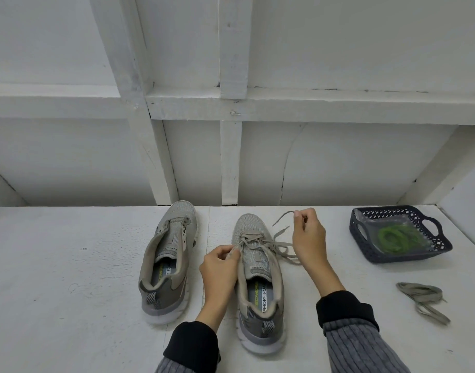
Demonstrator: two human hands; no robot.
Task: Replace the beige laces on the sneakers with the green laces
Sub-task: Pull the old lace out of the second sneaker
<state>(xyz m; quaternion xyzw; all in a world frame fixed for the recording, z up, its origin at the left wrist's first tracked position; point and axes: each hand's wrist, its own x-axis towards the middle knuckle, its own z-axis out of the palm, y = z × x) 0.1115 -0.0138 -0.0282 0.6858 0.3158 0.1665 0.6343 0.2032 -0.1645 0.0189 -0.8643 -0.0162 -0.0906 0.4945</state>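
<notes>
Beige lace (268, 244) on the right-hand sneaker (257, 278), partly unthreaded; only the crossings nearest the toe remain laced. Sneaker stands centre of the white table (69, 265), toe pointing away from the person.

Left hand (221, 267): fingers curled, pinching the lace at the eyelet row on the sneaker's left side. Right hand (309, 238): raised beyond the shoe's right side, fingertips pinching one free lace end, which arcs up and off to the left.

Left-hand sneaker (167, 262): just beside the other, no lace visible in its eyelets. Removed beige lace (423, 298) lies bunched at the right of the table. Green laces (393, 238), in what looks like a clear bag, sit in the dark basket (443, 247) at far right, untouched.

Risks, as judged from here:
- Loose loops lie tangled beside the shoe under the right wrist. Pulling the free end hard could cinch them into a knot.
- Sneaker is held only by the lace pinch, not by the body. A sharp tug may drag or tip it toward the neighbouring shoe.
- Lace tip could catch at an eyelet if pulled at an angle; fraying possible.
- Freed lace dropped near the other one could tangle with it; minor.
- Green laces bagged: extracting them needs both hands free.
</notes>
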